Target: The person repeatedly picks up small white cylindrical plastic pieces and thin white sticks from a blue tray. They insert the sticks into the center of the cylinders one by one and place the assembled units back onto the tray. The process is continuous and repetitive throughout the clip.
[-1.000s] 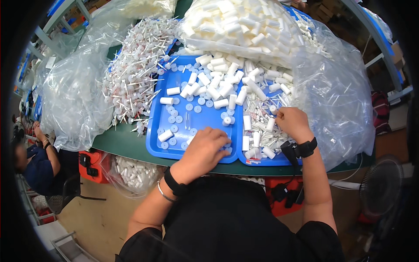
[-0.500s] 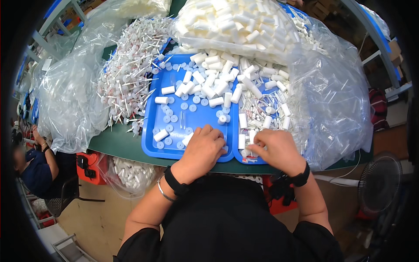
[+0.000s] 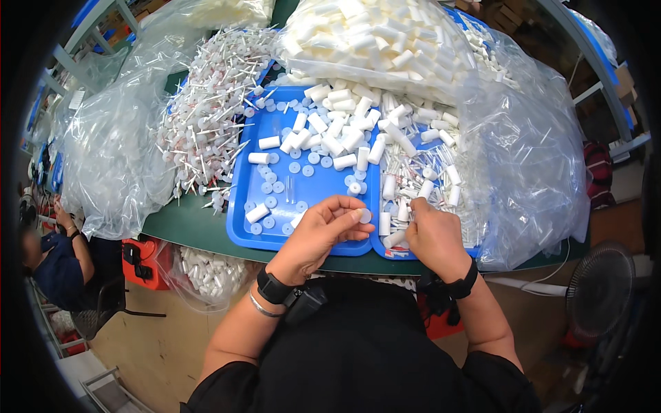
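My left hand (image 3: 318,233) pinches a translucent white disc (image 3: 365,216) between thumb and fingers, above the right front part of the left blue tray (image 3: 239,230). Through the same tray lie white foam-like cylinders (image 3: 268,142) and more loose discs (image 3: 308,171). My right hand (image 3: 441,237) is closed over the front of the right blue tray (image 3: 380,252), its fingertips down among thin clear and white rods (image 3: 475,206). Whatever those fingertips pinch, if anything, is hidden. White cylinders (image 3: 389,186) also lie close to that hand.
A heap of assembled stick-and-disc pieces (image 3: 206,117) stands left of the trays. A clear bag of white cylinders (image 3: 385,41) sits behind them, with crumpled plastic bags (image 3: 530,165) at both sides. A fan (image 3: 599,282) is at right; a seated person (image 3: 65,265) is at far left.
My left hand has turned palm inward, and the disc in its pinch now shows. My right hand has shifted slightly, its fingertips further up among the rods.
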`<state>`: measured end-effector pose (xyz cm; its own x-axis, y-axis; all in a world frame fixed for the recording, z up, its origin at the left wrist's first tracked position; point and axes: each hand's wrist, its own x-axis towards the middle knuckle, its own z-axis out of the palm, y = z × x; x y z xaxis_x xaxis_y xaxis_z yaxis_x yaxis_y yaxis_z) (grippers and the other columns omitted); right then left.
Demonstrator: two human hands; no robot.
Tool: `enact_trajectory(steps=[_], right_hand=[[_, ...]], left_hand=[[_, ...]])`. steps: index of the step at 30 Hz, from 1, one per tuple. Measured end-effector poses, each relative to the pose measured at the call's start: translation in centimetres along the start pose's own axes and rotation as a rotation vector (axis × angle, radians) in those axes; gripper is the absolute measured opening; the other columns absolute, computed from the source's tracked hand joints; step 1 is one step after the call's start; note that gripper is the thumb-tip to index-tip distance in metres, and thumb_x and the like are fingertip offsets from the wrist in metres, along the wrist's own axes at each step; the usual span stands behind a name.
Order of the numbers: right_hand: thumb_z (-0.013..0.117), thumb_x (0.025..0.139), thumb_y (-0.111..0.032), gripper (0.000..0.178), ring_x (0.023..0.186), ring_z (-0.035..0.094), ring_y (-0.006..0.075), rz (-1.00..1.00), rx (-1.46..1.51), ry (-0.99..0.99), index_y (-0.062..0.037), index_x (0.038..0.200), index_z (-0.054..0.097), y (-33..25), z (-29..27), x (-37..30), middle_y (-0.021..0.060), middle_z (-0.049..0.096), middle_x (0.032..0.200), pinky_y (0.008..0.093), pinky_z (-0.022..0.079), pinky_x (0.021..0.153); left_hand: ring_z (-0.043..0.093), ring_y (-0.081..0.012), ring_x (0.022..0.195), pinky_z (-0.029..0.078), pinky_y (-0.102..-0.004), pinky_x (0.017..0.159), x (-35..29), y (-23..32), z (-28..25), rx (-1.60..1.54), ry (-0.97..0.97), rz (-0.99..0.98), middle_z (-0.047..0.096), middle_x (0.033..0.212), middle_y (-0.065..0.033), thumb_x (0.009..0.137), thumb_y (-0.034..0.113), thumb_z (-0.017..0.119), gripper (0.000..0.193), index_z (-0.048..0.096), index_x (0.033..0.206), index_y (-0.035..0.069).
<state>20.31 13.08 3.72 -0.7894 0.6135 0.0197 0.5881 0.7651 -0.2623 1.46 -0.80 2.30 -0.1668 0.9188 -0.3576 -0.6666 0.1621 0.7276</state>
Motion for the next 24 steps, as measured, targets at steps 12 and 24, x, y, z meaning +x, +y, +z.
enact_trajectory(steps=[12,24], right_hand=[[0.069,0.076,0.003,0.018,0.074,0.058,0.0271,-0.315,0.341,0.312,-0.0032,0.093,0.068,-1.4,-2.7,-0.4,0.0089,0.057,0.079,0.0385,0.046,0.063],[0.071,0.072,0.003,0.027,0.071,0.054,0.0241,-0.428,0.101,0.353,-0.0040,0.098,0.071,-1.6,-3.2,-0.8,0.0055,0.055,0.078,0.0373,0.044,0.063]], left_hand=[[0.065,-0.0171,0.097,0.056,-0.0281,0.089,0.9,-2.1,0.1,-0.521,-0.053,-0.151,0.064,0.112,-0.0138,0.099,0.012,0.059,0.035,0.053,0.129,-0.005],[0.065,-0.0143,0.094,0.057,-0.0261,0.085,0.6,-2.2,0.3,-0.600,-0.049,-0.158,0.065,0.102,-0.0070,0.098,0.014,0.062,0.032,0.055,0.124,-0.003]])
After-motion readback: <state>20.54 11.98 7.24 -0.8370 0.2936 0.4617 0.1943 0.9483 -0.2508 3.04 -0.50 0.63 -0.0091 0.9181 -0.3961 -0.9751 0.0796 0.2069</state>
